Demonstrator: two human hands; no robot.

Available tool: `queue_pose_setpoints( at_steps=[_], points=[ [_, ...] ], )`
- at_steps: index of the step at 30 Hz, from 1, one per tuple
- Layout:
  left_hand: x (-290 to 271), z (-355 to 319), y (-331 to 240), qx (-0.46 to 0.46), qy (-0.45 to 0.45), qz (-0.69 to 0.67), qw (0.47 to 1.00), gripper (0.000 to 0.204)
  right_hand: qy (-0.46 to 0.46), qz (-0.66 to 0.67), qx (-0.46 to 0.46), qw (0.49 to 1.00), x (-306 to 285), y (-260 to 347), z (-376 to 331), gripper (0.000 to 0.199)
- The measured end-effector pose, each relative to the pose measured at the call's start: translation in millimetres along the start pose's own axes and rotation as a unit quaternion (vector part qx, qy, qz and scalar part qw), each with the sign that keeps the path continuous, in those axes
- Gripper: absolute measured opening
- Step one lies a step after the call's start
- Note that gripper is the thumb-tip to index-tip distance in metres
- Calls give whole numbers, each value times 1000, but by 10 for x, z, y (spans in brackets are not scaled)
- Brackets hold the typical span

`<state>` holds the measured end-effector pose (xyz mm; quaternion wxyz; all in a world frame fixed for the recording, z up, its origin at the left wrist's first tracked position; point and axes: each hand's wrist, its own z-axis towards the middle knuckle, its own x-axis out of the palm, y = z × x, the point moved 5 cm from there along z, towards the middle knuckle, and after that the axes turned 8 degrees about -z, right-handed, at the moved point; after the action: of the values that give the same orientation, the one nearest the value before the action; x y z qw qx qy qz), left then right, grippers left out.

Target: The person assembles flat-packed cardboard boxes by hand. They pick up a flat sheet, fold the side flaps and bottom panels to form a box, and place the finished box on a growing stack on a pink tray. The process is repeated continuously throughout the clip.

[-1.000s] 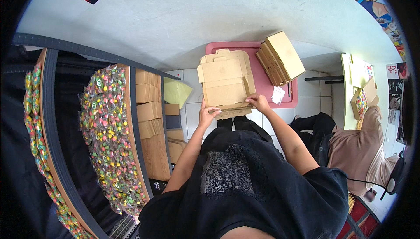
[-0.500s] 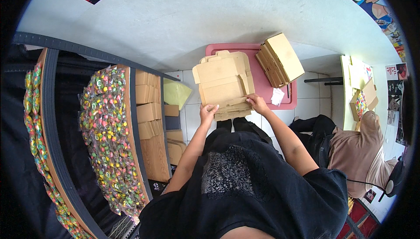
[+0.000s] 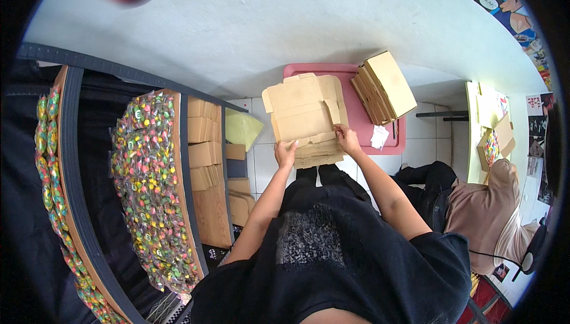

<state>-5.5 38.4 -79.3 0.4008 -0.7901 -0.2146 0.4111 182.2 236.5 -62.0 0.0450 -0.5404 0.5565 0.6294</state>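
Note:
A brown cardboard box blank (image 3: 297, 113) lies spread out in front of me, its near side partly folded up and a side flap raised at the right. Layered cardboard edges (image 3: 317, 156) show just below it, nearest my body. My left hand (image 3: 285, 153) grips the near left corner, thumb on top and fingers mostly hidden underneath. At the near right corner, my right hand (image 3: 347, 139) is closed on the flap, pinching it with thumb and fingers.
A pink low table (image 3: 389, 143) carries a stack of folded boxes (image 3: 386, 86), white slips (image 3: 380, 136) and a dark pen. At left, a shelf holds bagged colourful sweets (image 3: 148, 187) and more cardboard boxes (image 3: 202, 128). A seated person (image 3: 487, 211) is at right.
My right hand has moved slightly away from me along the right edge, and the near flap stands folded further up. My left hand keeps its grip at the left corner.

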Motion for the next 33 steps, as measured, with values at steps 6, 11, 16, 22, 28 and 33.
queue_pose_setpoints(
  at_steps=[6,11,16,22,28,33],
  points=[
    [65,210,426,-178,20,-69,981,65,82,-47,-72,993,-101,239,27,33],
    [63,165,216,-266,-10,-31,963,68,106,-17,-86,990,-105,111,73,31],
    [24,61,-69,-188,-111,108,970,73,112,-166,-206,958,-86,284,92,30],
    [7,50,-318,-65,-129,141,979,72,84,-277,-284,914,-31,391,123,18],
    [-57,-28,-502,159,-73,178,968,63,95,-222,-227,943,-68,526,181,14],
    [-174,-138,-544,161,-66,-12,985,60,129,-124,-202,963,15,513,22,12]
  ],
)
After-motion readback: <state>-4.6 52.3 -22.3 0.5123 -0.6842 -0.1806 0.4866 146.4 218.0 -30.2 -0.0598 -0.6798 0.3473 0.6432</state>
